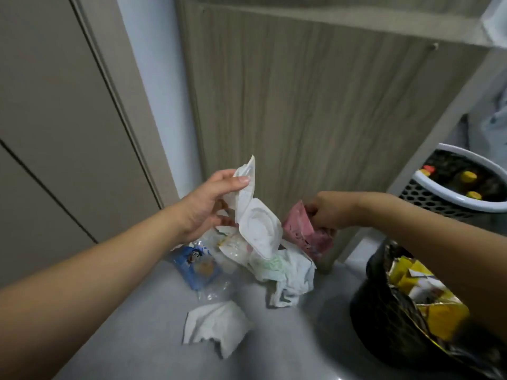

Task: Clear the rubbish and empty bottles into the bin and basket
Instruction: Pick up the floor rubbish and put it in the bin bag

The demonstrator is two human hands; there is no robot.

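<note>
My left hand (208,204) pinches a white wet-wipe packet (255,215) by its top and holds it up over a heap of rubbish on the grey floor. My right hand (329,212) grips a pink wrapper (301,229) at the right side of the heap. Under them lie crumpled white tissues (288,278), a blue snack packet (197,267) and clear plastic. Another crumpled tissue (216,327) lies nearer to me. The black-lined bin (384,311) stands at the right, holding yellow wrappers. The white basket (450,198) with yellow-capped bottles is at the far right.
A wood-grain cabinet side (315,105) rises straight behind the heap. A beige door (55,119) and its frame fill the left. A white furniture leg (343,245) stands between the heap and the bin.
</note>
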